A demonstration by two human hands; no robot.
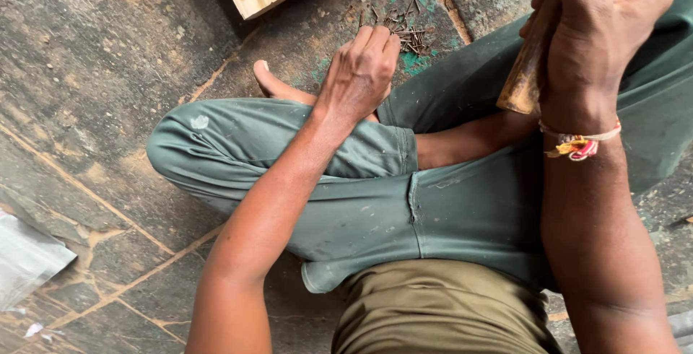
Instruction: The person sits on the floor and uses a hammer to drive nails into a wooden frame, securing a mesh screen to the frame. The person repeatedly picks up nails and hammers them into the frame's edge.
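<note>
Just beyond the left hand (359,72), a pile of nails (404,29) lies on the floor (94,72); its fingers are bunched at the pile's edge, seemingly picking one; the right hand (599,29) is clamped on a wooden handle (523,72); a careful pinch seems needed.

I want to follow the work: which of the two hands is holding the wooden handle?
The right hand, with a thread band on its wrist, grips the wooden handle. The left hand reaches to the nails on the floor.
</note>
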